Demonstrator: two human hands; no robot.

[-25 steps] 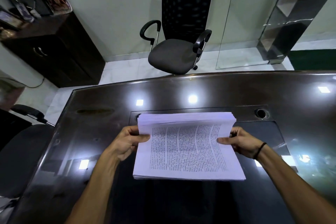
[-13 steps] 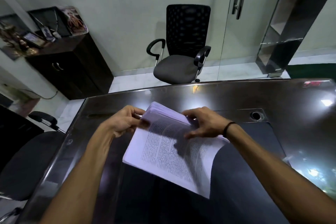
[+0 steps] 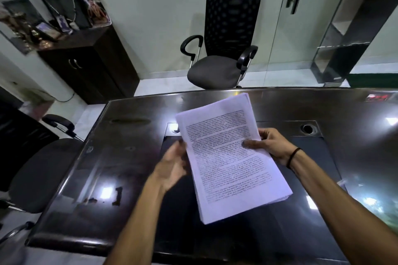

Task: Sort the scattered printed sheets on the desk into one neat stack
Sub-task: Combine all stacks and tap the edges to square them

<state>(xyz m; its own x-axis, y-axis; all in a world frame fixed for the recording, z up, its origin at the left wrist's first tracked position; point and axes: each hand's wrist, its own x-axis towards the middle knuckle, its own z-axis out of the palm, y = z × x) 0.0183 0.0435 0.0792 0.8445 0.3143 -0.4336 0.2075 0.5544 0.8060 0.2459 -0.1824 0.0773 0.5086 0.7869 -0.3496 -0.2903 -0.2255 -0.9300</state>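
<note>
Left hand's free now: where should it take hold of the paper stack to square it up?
Probably the stack's left long edge, near its middle, coming in from the left with thumb on top. The right hand already grips the opposite edge, and the left hand, blurred, sits beside the free one. The stack is tilted off the desk, so fingers fit underneath.

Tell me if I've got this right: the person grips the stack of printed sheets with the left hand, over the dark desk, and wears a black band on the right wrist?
Not quite. The head view shows the right hand gripping the stack of printed sheets, thumb on the top page. The left hand is blurred beside the stack's left edge. The rest holds: the stack is over the dark desk, and the black band is on the right wrist.
</note>
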